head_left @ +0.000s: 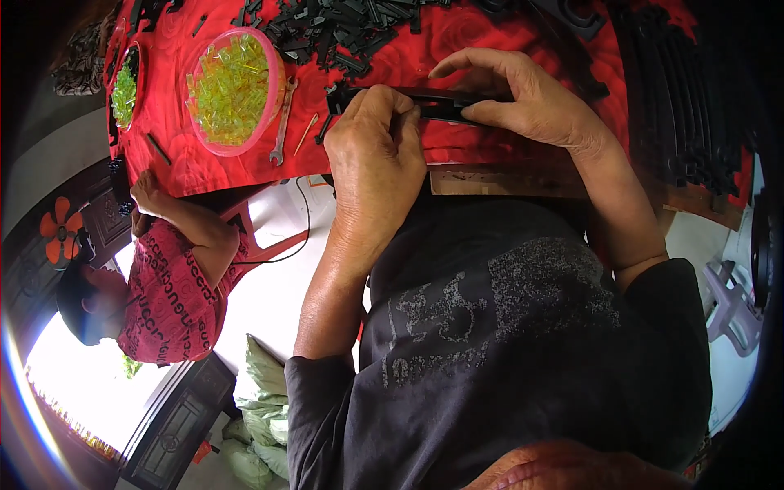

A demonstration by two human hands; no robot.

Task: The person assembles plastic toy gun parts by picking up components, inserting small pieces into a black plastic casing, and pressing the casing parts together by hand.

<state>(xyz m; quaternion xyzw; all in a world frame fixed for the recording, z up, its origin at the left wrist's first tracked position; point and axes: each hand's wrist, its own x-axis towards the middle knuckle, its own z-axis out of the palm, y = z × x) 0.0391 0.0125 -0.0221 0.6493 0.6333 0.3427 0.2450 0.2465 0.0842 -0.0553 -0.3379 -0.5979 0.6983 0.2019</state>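
Note:
A long black plastic part (438,107) with a slot along its middle lies crosswise in front of me, at the table's near edge. My left hand (374,151) is closed at its left end, fingertips pressed together over it. Whether a small piece is pinched there too is hidden by the fingers. My right hand (531,98) holds the right end, thumb on the near side, index finger arched above the far side. A heap of small black plastic pieces (351,37) lies beyond the hands.
Left of my hands, a pink bowl (275,102) holds yellow-green clear pieces, beside a wrench (282,122). A smaller container of green pieces (124,100) stands farther left. Long black curved parts (678,106) are stacked at right. Another person (175,286) sits at the table's left side.

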